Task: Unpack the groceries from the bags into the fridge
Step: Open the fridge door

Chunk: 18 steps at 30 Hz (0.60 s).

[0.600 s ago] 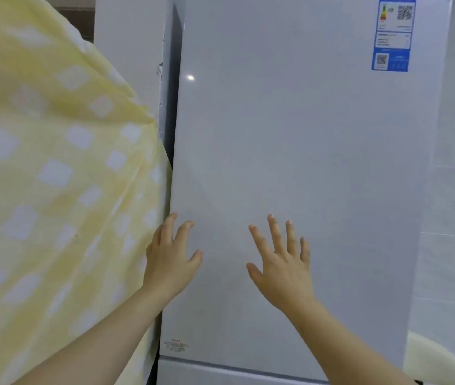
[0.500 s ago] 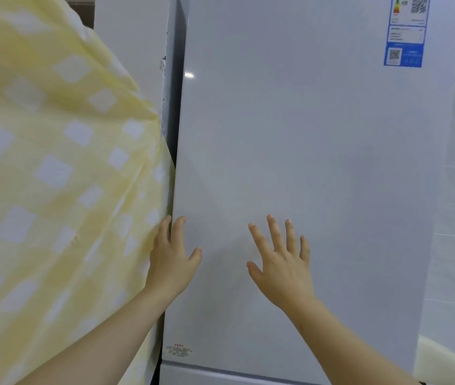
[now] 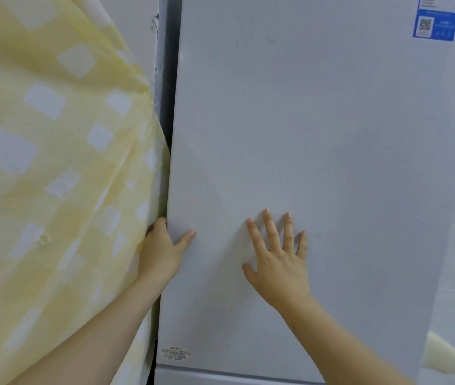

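Note:
The white fridge door [image 3: 318,148] fills most of the head view and is closed. My left hand [image 3: 162,248] grips the door's left edge: its fingers curl out of sight behind the edge and the thumb lies on the front face. My right hand [image 3: 279,259] lies flat on the door's front with its fingers spread and straight. No grocery bags or groceries are in view.
A yellow and white checked cloth [image 3: 54,176] hangs close along the fridge's left side, against my left arm. A blue energy label [image 3: 434,26] sits at the door's top right. A lower door panel [image 3: 220,377] starts under the upper one. A cream rounded object [image 3: 440,357] shows at bottom right.
My left hand slid left from the door's face to its left edge and its fingers wrapped round it. My right hand moved forward until it lay flat on the door.

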Each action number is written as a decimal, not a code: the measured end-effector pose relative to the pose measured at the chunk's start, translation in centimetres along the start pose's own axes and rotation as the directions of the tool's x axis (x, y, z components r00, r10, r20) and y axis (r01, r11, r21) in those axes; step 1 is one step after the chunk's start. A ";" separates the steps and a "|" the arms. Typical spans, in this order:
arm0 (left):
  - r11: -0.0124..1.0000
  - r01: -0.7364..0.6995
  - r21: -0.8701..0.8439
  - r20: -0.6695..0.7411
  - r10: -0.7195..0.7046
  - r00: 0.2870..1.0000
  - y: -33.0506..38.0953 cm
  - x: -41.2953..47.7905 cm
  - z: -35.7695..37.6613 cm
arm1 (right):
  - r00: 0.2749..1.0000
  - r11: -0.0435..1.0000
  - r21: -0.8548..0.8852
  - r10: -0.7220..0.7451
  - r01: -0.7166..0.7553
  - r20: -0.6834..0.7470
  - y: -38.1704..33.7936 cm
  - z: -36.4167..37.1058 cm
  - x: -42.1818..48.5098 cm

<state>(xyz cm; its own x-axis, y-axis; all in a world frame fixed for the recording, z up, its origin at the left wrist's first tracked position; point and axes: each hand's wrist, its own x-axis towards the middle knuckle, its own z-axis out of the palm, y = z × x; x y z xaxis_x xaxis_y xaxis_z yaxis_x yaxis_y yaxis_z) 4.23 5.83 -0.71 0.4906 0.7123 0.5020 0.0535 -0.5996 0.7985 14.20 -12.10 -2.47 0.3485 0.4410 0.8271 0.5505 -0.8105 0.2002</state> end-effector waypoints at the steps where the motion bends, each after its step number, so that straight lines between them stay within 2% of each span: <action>1: 1.000 0.006 0.015 0.002 -0.006 1.000 0.1 -0.1 -0.1 | 1.000 1.000 -0.001 0.012 -0.012 0.013 -0.1 0.0 0.0; 5: 0.999 0.031 0.031 0.010 -0.031 0.999 0.7 0.0 -0.4 | 0.997 0.999 0.030 0.024 -0.026 0.073 -0.5 -0.4 0.1; 10: 0.997 0.078 -0.028 -0.026 -0.079 0.997 1.4 -0.9 -0.5 | 0.981 0.989 0.132 0.034 -0.060 0.193 -0.8 -1.7 0.3; 13: 0.992 0.108 -0.061 -0.036 -0.111 0.993 1.7 -1.6 -0.9 | 0.944 0.975 0.214 -0.014 -0.060 0.329 -0.4 -3.3 0.0; 18: 0.995 0.082 -0.048 -0.128 -0.088 0.988 2.1 -5.2 -2.7 | 0.941 0.959 0.276 -0.030 -0.068 0.337 -0.1 -6.1 -1.9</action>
<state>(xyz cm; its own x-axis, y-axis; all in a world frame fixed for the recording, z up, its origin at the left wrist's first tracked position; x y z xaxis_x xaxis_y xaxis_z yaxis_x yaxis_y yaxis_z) -0.58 1.92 -0.74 0.3685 0.8031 0.4682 0.0518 -0.5206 0.8522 8.82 -15.17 -0.85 0.5668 0.5693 0.5956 0.7137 -0.7004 -0.0097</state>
